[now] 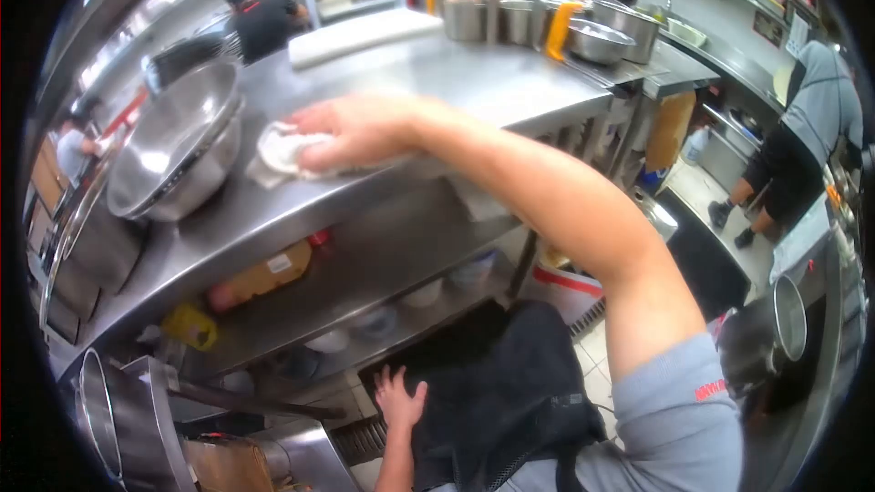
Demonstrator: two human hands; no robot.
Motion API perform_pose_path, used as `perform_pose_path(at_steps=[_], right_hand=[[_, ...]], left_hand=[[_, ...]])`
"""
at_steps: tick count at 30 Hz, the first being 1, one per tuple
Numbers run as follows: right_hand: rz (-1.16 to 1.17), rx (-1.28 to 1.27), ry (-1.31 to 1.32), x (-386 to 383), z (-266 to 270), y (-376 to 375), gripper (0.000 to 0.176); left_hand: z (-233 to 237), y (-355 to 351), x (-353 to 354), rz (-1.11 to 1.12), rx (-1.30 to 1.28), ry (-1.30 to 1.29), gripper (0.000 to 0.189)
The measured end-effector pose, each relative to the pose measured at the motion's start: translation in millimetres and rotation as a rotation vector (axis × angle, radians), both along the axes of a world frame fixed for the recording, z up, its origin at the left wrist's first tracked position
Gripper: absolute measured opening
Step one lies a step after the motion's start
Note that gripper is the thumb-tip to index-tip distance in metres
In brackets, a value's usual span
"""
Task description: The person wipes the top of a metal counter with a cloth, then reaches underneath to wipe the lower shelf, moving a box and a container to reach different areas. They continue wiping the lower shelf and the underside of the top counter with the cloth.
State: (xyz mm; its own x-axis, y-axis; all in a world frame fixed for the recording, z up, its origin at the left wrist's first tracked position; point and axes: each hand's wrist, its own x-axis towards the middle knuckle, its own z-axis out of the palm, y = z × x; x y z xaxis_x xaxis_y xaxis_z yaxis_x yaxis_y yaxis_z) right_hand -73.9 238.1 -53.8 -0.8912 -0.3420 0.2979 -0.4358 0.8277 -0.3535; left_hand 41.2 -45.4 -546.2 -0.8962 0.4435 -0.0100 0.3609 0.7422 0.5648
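Note:
A white cloth (281, 148) lies bunched on the steel counter (365, 82), and my right hand (342, 132) is closed over it, pressing it to the surface. To the left of that hand rest large steel bowls (178, 141), stacked and tilted. My left hand (399, 398) hangs low beside the black apron (519, 374), its fingers spread and holding nothing.
A rolled white sheet (365, 38) and steel pots (465, 18) stand along the counter's far side. Below is a shelf with a cardboard box (264, 275) and containers. One person (820, 100) bends at the right; others stand farther back. Large pots (100, 410) are at lower left.

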Motion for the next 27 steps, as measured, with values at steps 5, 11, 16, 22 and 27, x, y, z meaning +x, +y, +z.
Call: perform_pose_path(at_steps=[5,11,16,22,27], right_hand=[[-0.148,-0.05,0.012,60.6,-4.4,56.6,0.074],[-0.708,-0.093,0.032,95.8,-10.4,211.2,0.064],[-1.068,0.034,0.329,122.8,-28.9,249.2,0.058],[-0.993,-0.147,1.264,108.9,-88.2,199.1,0.031],[-0.785,-0.038,1.306,60.8,-106.6,45.3,0.035]], left_hand=[[-2.5,8.6,-6.9,-0.019,-0.023,-0.011,0.069],[3.7,11.4,-8.1,0.008,-0.032,-0.041,0.068],[7.0,7.1,-3.3,0.022,-0.02,-0.023,0.069],[11.5,4.8,2.0,0.04,-0.022,0.006,0.072],[17.0,6.3,2.4,0.036,-0.057,-0.019,0.073]])
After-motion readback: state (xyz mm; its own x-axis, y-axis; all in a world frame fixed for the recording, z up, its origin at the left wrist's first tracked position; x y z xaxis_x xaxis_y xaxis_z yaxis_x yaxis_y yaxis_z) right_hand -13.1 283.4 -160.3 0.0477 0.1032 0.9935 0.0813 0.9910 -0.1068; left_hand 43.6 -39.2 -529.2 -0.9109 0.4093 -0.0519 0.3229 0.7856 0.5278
